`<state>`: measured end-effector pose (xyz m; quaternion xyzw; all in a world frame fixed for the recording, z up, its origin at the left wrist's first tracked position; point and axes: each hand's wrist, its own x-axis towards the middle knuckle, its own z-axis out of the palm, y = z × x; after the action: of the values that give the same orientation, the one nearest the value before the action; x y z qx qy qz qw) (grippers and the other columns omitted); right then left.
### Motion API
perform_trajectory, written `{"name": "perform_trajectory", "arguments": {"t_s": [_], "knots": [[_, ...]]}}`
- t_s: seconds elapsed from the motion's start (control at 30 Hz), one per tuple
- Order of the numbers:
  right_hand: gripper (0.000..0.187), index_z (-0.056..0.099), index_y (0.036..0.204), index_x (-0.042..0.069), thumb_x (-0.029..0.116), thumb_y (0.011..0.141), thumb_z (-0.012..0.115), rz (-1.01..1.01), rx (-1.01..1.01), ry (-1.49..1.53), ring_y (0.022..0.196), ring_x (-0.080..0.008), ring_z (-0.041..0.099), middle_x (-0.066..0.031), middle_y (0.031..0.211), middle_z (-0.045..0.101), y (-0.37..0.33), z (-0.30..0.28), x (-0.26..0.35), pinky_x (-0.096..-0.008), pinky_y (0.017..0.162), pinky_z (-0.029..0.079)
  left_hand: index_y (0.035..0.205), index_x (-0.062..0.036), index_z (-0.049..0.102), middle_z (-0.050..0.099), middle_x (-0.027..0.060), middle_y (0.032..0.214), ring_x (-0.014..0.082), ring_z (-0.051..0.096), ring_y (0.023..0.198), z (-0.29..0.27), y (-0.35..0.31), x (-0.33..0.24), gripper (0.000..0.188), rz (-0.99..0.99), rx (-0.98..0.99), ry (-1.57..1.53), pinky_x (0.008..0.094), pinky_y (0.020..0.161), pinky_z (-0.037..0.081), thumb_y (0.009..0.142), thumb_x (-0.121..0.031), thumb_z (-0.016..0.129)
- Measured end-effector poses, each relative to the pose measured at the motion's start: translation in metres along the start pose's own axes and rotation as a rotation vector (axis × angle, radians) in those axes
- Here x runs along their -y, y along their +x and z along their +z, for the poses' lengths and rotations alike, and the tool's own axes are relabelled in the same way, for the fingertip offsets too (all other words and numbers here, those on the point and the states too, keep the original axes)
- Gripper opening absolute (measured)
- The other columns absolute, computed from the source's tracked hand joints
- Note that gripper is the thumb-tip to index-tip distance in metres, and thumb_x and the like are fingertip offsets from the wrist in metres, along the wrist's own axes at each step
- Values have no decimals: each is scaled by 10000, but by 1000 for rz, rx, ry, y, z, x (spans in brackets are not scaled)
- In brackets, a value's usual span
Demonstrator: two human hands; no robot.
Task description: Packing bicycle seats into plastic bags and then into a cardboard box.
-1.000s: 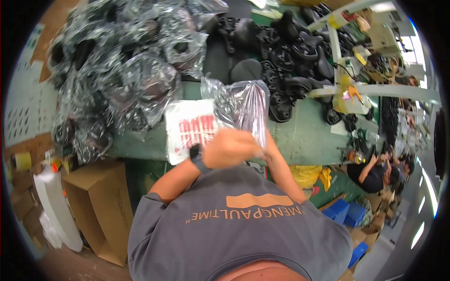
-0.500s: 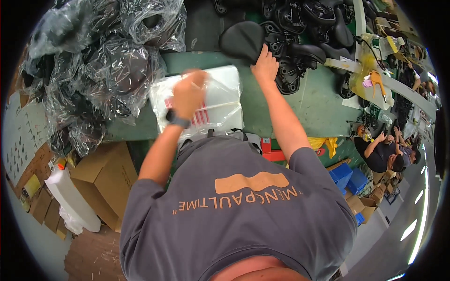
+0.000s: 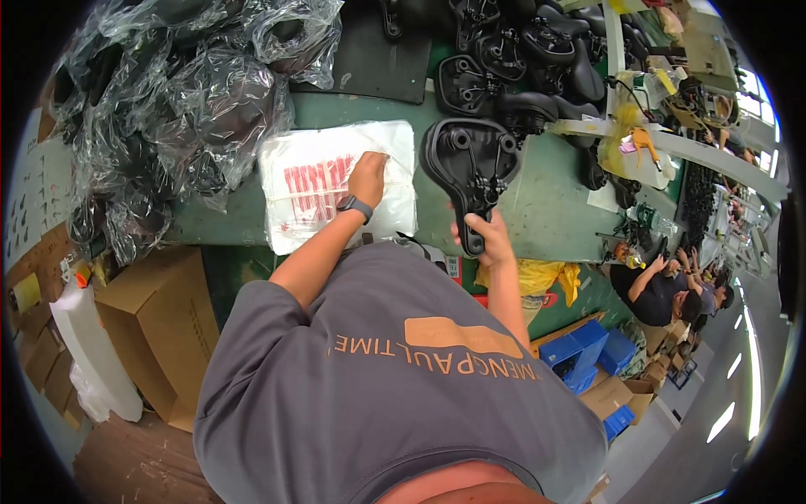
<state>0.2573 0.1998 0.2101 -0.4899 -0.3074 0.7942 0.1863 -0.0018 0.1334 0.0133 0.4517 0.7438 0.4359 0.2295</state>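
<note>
A black bicycle saddle (image 3: 449, 157) is held underside up over the green table, its rails and springs showing. My right hand (image 3: 489, 239) grips it by the narrow nose, which points toward me. To its left lies a flat stack of clear plastic bags (image 3: 281, 223) with red print. My left hand (image 3: 367, 178) rests on the right part of that stack, fingers drawn together at the top bag; the fingertips are partly hidden.
Saddles wrapped in clear plastic (image 3: 210, 109) are heaped at the left. Several bare saddles (image 3: 550, 38) crowd the far right, beside a black mat (image 3: 382, 67). A cardboard box (image 3: 159, 319) stands below the table at left, blue bins (image 3: 575, 349) at right. Other people (image 3: 655, 290) work further right.
My right hand has drawn a saddle from the far side toward me, and its underside now shows. My left hand has moved right and slightly nearer across the bag stack.
</note>
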Motion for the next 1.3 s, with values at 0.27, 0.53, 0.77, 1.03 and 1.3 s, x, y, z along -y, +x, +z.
{"name": "perform_trajectory", "arguments": {"t_s": [0.27,0.53,0.77,1.03,1.3], "knots": [[572,546,1355,-26,54,853,807,-96,133,0,909,-272,767,-171,1050,726,6,52,-9,-399,791,656,1224,7,699,767,198,1098,339,759,1028,-128,-11,-119,233,60,133,-315,394,879,586,1041,6,555],[581,483,1348,-1,5,858,796,110,354,-60,856,-254,741,-148,1090,693,8,137,26,-392,736,644,1211,87,679,764,120,1024,216,749,991,-173,-58,-154,242,-463,266,-966,353,877,609,1086,-45,519],[559,525,1340,7,62,859,807,11,243,97,737,-238,674,-128,975,684,8,95,43,-378,681,575,1170,-31,699,749,59,1067,163,721,914,-264,-26,-128,153,-702,56,-1491,296,811,589,1069,-91,601],[1089,315,1655,103,-52,728,863,-508,72,-768,1021,-345,734,-165,1316,681,1,69,40,-452,882,589,1004,-37,754,613,-72,780,101,569,705,-237,93,-182,133,-420,187,-906,269,630,449,1022,-166,727],[1140,127,1705,64,75,832,860,28,204,34,1115,-229,676,-187,1398,601,95,87,83,-364,920,576,973,-83,790,668,68,825,232,660,732,-207,210,-254,166,556,217,-142,361,652,532,873,30,721]]}}
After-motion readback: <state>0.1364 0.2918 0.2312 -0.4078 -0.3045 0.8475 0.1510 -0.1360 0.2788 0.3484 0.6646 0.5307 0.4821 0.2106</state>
